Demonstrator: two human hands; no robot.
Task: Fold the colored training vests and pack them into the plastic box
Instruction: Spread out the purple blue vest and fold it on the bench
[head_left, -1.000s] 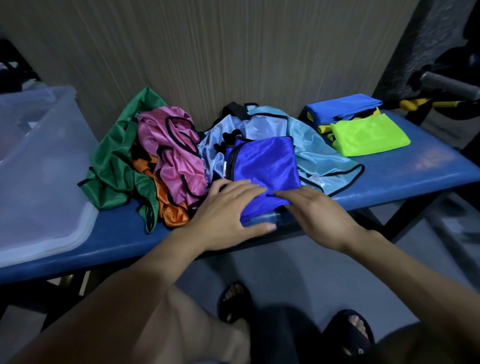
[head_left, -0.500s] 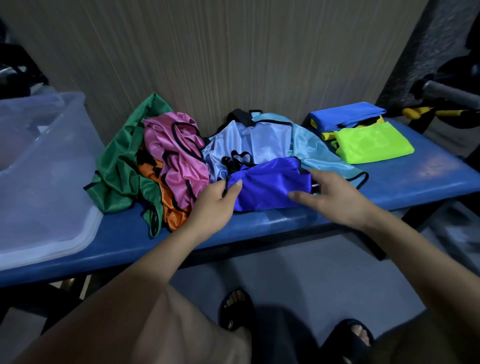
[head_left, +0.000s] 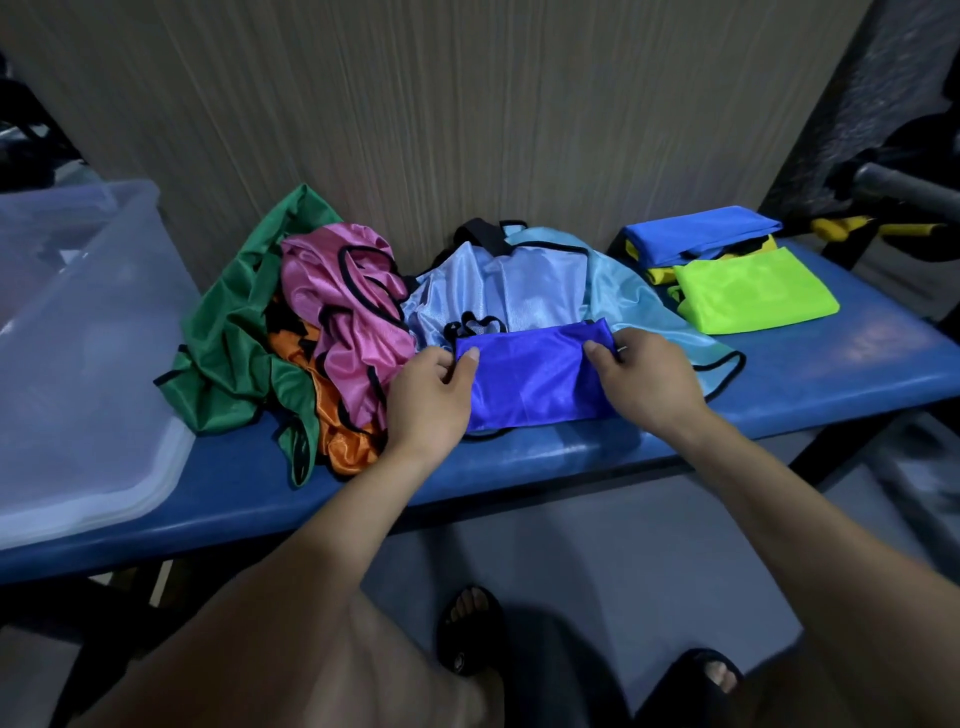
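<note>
A folded royal blue vest (head_left: 532, 376) lies at the front of the blue bench (head_left: 519, 462). My left hand (head_left: 431, 400) pinches its left edge and my right hand (head_left: 647, 382) pinches its right edge. Behind it spreads a light blue vest (head_left: 524, 291). To the left sits a crumpled heap: a pink vest (head_left: 345, 306), an orange vest (head_left: 340, 436) and a green vest (head_left: 234, 343). The clear plastic box (head_left: 78, 364) stands at the bench's left end.
At the back right lie folded vests: a blue one (head_left: 701, 234) on a yellow one (head_left: 657, 273), and a lime green one (head_left: 753, 288) in front. A panelled wall runs right behind the bench. A metal bar with yellow handles (head_left: 878, 226) sticks out at far right.
The royal blue vest has been folded from a larger square into a narrow band. My hands have moved from its front edge to its two side edges and now pinch it.
</note>
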